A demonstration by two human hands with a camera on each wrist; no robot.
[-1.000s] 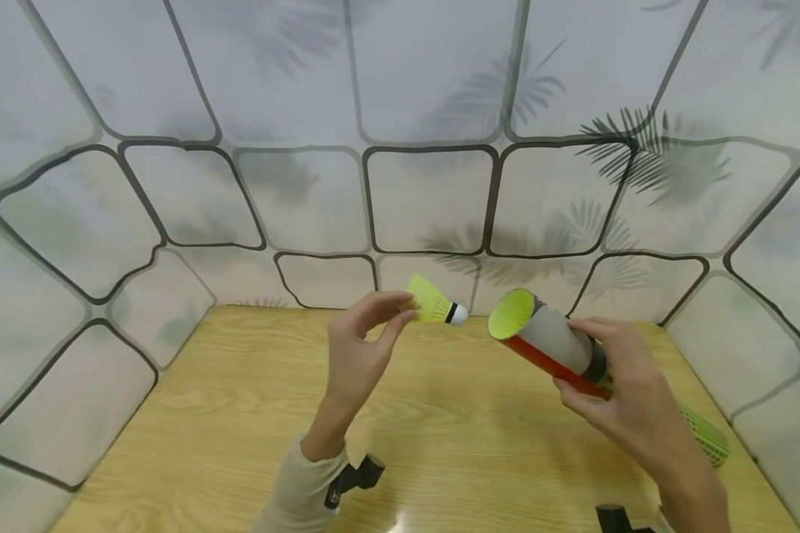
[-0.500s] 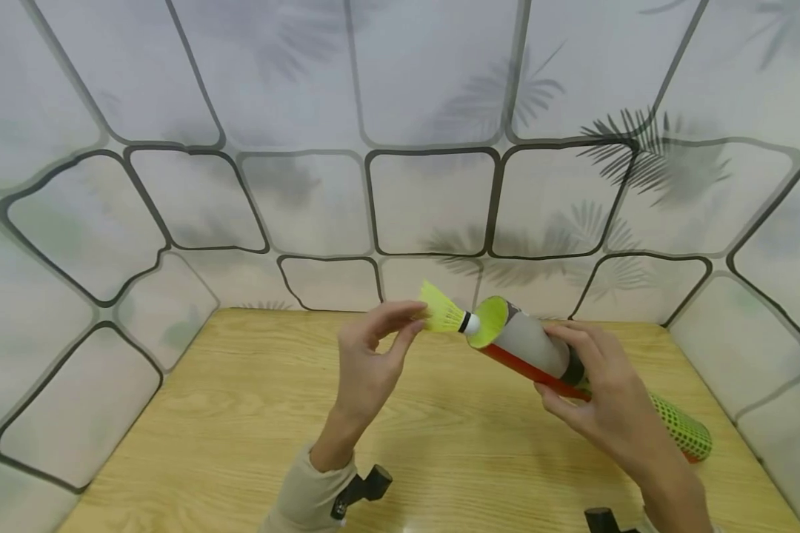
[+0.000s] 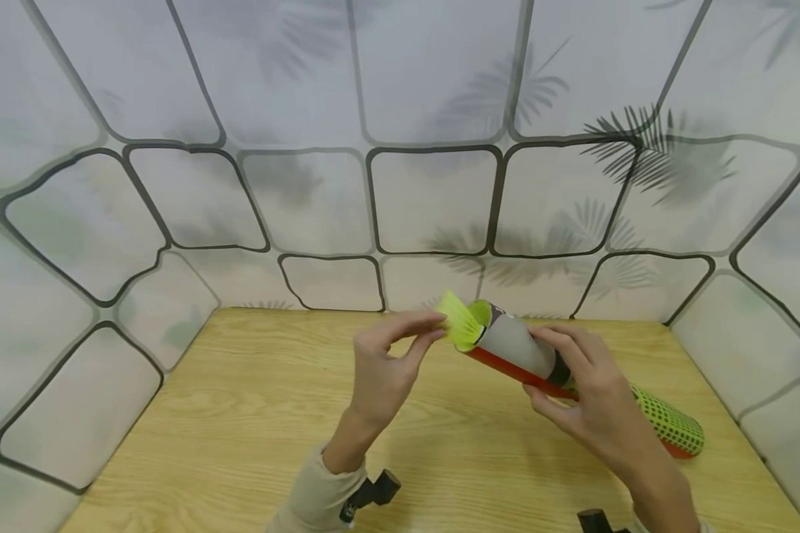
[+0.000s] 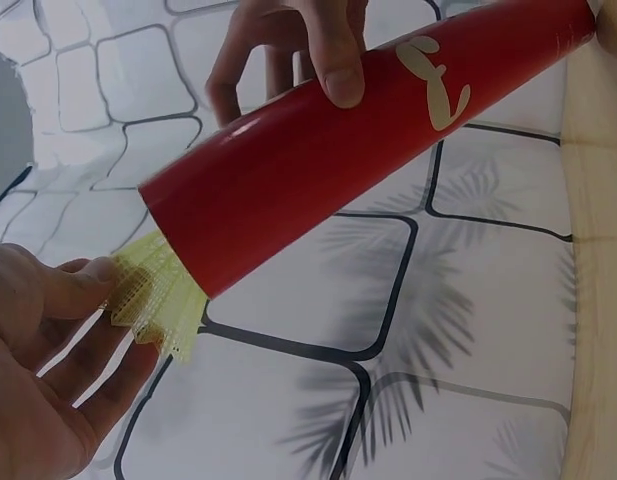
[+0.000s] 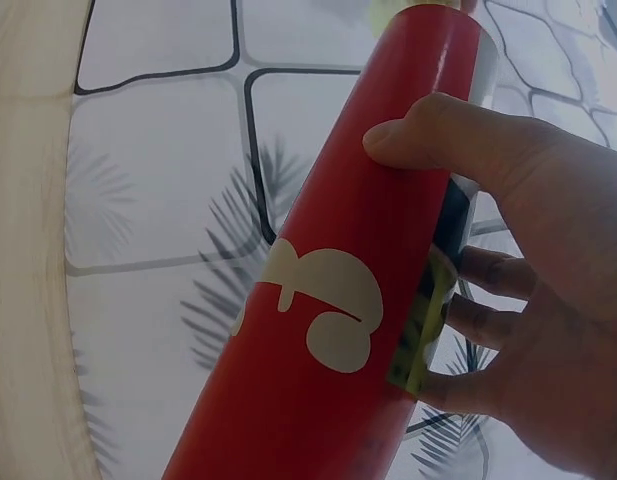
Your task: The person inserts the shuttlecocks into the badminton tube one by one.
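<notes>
Shuttlecock [image 3: 461, 329] now nose-first in the tube [image 3: 527, 355] mouth, cork gone inside vs half a sec ago, only the yellow skirt sticking out, above the desk [image 3: 240, 414] mid-back edge. Left hand [image 3: 390, 370] pinching the skirt w/ thumb + fingers, right hand [image 3: 590, 403] wrapped round the tube's middle, tilted up-left. Wrist-cam mounts low near the front edge; patterned wall behind, nothing blocking.

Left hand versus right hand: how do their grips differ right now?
The left hand pinches the yellow shuttlecock by its skirt with its fingers; the right hand wraps round the red tube. The left hand sits at the tube's open mouth, the right hand at mid-length. Both are raised above the wooden table.
</notes>
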